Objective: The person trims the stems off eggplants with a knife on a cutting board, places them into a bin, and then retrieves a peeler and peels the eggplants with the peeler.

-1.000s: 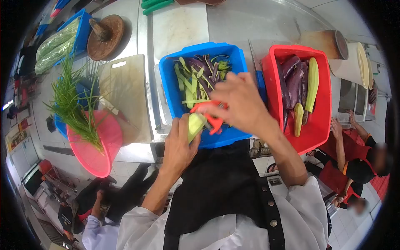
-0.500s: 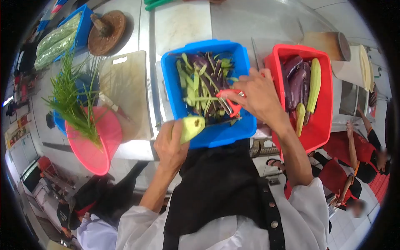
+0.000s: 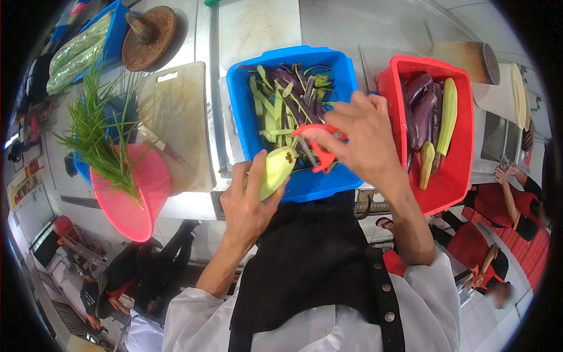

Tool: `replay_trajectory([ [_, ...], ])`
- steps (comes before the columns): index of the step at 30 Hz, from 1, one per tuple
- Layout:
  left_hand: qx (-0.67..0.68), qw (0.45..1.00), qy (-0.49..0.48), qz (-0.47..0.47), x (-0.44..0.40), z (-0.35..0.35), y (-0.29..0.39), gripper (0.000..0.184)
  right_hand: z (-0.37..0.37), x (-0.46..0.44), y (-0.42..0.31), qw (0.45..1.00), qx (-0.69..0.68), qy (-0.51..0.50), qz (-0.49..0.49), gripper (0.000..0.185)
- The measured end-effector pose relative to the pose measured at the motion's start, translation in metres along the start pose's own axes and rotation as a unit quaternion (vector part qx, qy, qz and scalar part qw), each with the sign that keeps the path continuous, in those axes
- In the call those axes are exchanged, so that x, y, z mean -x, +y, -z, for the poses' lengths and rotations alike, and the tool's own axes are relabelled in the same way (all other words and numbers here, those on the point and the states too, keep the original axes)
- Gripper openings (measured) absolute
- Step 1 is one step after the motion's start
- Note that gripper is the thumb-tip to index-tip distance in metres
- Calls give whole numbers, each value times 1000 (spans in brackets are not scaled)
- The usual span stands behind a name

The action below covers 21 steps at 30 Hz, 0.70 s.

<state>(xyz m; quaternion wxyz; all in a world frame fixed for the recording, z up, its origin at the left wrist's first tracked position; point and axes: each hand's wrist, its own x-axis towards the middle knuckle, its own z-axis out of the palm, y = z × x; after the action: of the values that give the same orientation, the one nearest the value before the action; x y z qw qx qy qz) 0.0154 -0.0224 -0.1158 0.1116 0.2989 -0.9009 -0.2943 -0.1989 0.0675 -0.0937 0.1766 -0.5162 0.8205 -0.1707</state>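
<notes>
My left hand [image 3: 247, 196] is wrapped round a peeled pale green eggplant [image 3: 277, 171], which has a brown spot at its upper end. In my right hand [image 3: 365, 138] is a red peeler [image 3: 319, 154], just right of the eggplant and over the blue basin [image 3: 328, 190]. Green and purple peelings [image 3: 280, 111] lie in that basin. Beside it, the red basin [image 3: 456, 188] holds several purple eggplants [image 3: 423, 114] and two peeled ones [image 3: 447, 117].
On the left are a cutting board [image 3: 179, 129], a pink basket [image 3: 126, 205] with long green leaves [image 3: 97, 135], and a stone mortar [image 3: 151, 44]. A knife lies between the basins. Other people [image 3: 492, 205] are at lower right and lower left.
The peeler in my right hand has come down and left, nearer the eggplant. My left hand has tilted the eggplant up and moved it slightly right. People in the background have shifted.
</notes>
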Motion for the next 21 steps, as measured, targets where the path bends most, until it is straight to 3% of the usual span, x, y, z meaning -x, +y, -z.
replay_trajectory([
  [2, -12, 1000, 6, -29, 3, -2, -4, 59, -2, -1, -16, 995, -2, 47, 89, 41],
  [5, -23, 998, 19, -52, 5, 4, -12, 57, -40, -9, 10, 988, 118, -4, 99, 41],
  [6, -21, 999, 22, -40, 9, 9, -11, 58, -56, -16, 40, 996, 79, -26, 31, 43],
  [9, -27, 1000, 3, -5, 13, 8, -13, 57, -48, -13, 28, 988, 132, 24, 74, 48],
  [13, -15, 1000, 8, 19, 12, 5, -9, 56, -46, -14, 21, 993, 100, -30, 54, 55],
  [19, -14, 999, -16, 28, 15, 6, -5, 56, -28, -9, -14, 995, -28, -23, 90, 51],
  [21, -4, 1000, -12, 18, 20, 12, -3, 56, -55, -15, 3, 987, 121, -73, 73, 48],
])
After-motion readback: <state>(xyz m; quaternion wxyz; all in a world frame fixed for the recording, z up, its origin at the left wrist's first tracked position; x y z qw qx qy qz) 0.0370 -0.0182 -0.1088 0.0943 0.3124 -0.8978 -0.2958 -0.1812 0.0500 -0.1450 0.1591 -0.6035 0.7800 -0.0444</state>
